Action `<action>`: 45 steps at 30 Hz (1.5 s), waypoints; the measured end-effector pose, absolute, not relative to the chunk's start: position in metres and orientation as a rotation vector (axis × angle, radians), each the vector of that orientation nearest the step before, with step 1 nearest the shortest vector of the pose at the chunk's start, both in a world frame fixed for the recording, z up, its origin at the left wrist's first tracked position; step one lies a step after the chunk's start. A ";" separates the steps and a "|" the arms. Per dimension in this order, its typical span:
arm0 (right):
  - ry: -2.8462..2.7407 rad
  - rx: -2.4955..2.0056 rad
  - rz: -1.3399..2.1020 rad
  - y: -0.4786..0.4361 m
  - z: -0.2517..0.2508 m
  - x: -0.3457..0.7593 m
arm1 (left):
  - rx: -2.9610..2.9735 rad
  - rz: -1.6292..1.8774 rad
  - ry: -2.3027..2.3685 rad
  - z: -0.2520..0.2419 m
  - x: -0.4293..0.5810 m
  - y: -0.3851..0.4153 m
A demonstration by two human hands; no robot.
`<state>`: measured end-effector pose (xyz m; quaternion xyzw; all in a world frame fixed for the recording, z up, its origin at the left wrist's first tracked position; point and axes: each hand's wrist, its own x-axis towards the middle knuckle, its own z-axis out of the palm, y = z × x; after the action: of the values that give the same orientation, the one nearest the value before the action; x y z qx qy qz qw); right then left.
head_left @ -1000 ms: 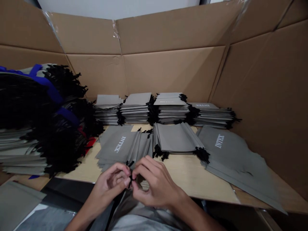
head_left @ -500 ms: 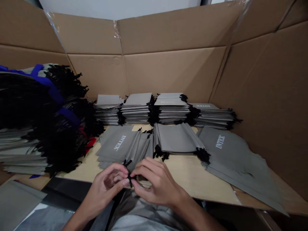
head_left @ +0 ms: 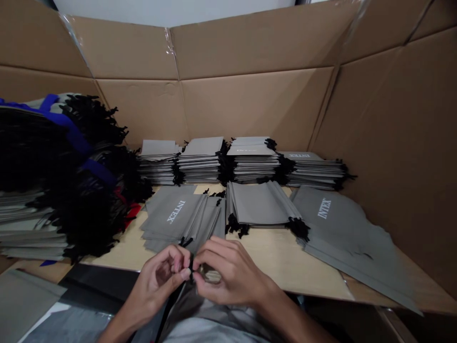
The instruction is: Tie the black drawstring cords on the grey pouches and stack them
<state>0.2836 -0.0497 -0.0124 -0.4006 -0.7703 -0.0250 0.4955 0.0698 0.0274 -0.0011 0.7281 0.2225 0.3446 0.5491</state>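
Close to my body, at the table's front edge, both hands meet over a black drawstring cord. My left hand pinches it between thumb and fingertips. From the other side, my right hand also grips it with thumb and forefinger. Fingers hide most of the cord, so I cannot tell whether it is knotted. Just beyond my fingers lies a fanned pile of grey drawstring bags with white INTEX lettering. A neater pile of grey bags, with black cord ends at its corners, lies right of it.
Several stacks of grey bags line the back of the table. Flat grey INTEX bags spread on the right, overhanging the front edge. A tall heap of black cord ends with blue straps rises at left. Cardboard walls enclose the table.
My fingertips have come closer together on the cord, and less of it shows between them. The whole view has shifted slightly. The bag piles stay put.
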 end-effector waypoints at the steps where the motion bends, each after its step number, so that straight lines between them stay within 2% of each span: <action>1: -1.863 -0.977 -0.061 -0.050 -0.013 0.282 | 1.720 0.824 0.527 -0.002 0.070 0.027; 12: -1.669 -1.070 -0.065 -0.052 -0.017 0.260 | 1.459 0.911 0.637 -0.017 0.077 0.019; 21: -1.580 -1.168 -0.158 -0.053 -0.019 0.248 | 1.032 0.889 0.779 -0.005 0.090 0.003; 31: -1.767 -1.219 -0.185 -0.051 -0.014 0.271 | 1.520 0.804 0.771 -0.010 0.072 0.026; 36: -1.862 -1.242 -0.081 -0.051 -0.005 0.283 | 1.590 0.764 0.813 -0.004 0.069 0.030; 45: -1.878 -1.255 -0.158 -0.045 -0.018 0.281 | 1.827 0.917 0.864 -0.009 0.060 0.034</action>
<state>0.2811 -0.0452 -0.0180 -0.5017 -0.7510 -0.0633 0.4246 0.0604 0.0339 -0.0087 0.7373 0.3486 0.3698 0.4450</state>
